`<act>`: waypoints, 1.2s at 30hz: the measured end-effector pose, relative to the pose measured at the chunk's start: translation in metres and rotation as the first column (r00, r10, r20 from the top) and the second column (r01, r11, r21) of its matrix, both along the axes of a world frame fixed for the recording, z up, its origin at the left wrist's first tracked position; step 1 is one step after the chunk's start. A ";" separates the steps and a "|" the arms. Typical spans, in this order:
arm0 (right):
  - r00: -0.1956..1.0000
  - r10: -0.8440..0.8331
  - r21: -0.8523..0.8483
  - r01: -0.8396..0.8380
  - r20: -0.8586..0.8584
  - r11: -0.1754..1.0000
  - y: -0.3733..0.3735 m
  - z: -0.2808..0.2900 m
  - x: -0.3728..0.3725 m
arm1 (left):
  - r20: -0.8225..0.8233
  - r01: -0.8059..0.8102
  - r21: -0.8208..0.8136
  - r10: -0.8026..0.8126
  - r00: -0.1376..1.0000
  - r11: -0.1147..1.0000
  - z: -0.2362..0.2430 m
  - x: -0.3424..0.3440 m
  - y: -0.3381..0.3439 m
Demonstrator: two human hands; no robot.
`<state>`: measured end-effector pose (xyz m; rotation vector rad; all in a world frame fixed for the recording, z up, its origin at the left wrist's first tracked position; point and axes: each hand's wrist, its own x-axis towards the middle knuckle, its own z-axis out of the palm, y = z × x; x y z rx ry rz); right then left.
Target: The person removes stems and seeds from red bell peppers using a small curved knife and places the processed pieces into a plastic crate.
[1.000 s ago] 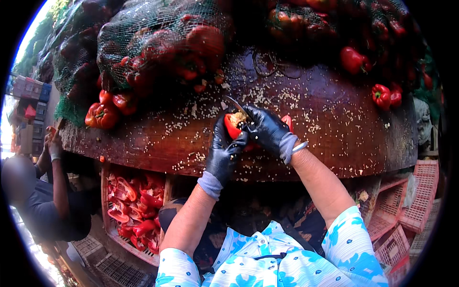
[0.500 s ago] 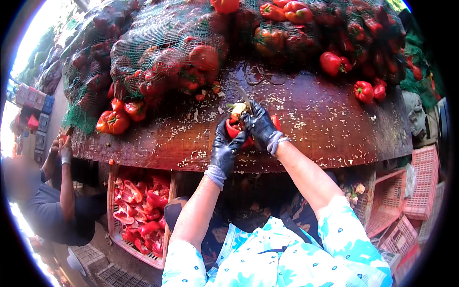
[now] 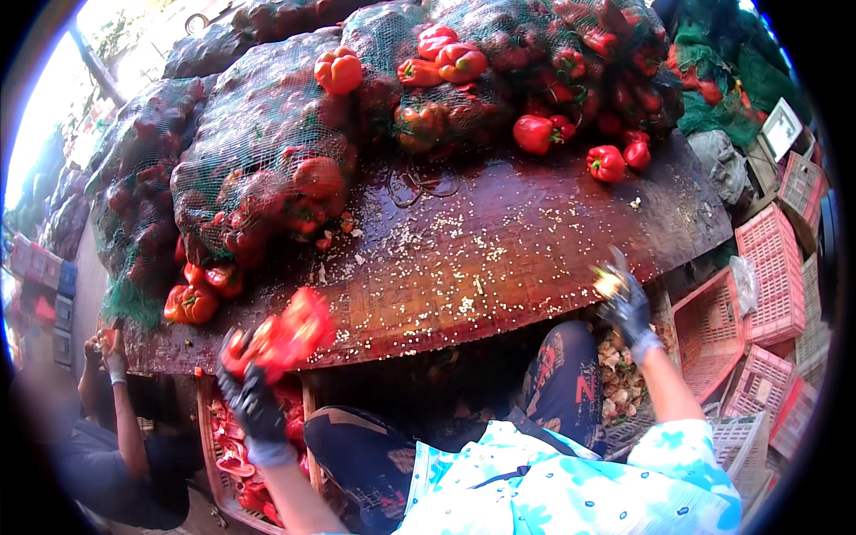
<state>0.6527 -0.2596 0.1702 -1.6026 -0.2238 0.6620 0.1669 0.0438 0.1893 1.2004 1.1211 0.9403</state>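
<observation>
My left hand (image 3: 251, 397), in a black glove, holds a red bell pepper (image 3: 299, 332) that is opened up and blurred by motion. It is above a pink crate (image 3: 207, 428) of cut red pepper pieces (image 3: 234, 456). Out to the right, my black-gloved right hand (image 3: 629, 310) is closed on a small knife (image 3: 618, 259), whose blade points up. A pale yellowish pepper core (image 3: 608, 283) is at the same fingers. Below that hand lies a heap of pale cores and scraps (image 3: 621, 374).
Green mesh sacks of red peppers (image 3: 267, 152) line the back of the seed-strewn wooden table (image 3: 499, 259). Loose peppers (image 3: 606, 164) lie at their foot. Pink crates (image 3: 769, 272) are stacked at the right. Another person (image 3: 98, 446) works at the far left.
My hands have parted from the table's middle. The left has carried the pepper left and down toward the crate; the right has swung right with knife and core. The view has shifted.
</observation>
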 end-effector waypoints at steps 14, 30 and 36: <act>0.972 0.203 0.048 -0.210 0.119 0.976 0.068 -0.018 0.014 | -0.612 0.576 0.638 -0.117 0.782 0.512 0.081 0.228 0.085; 0.935 0.344 0.156 -0.329 -0.084 0.931 0.104 -0.051 0.006 | -0.756 0.682 0.634 0.106 0.646 0.364 0.074 0.610 0.260; 0.936 0.349 0.147 -0.339 -0.051 0.929 0.107 -0.045 0.008 | -0.720 0.663 0.657 0.036 0.693 0.359 0.083 0.599 0.251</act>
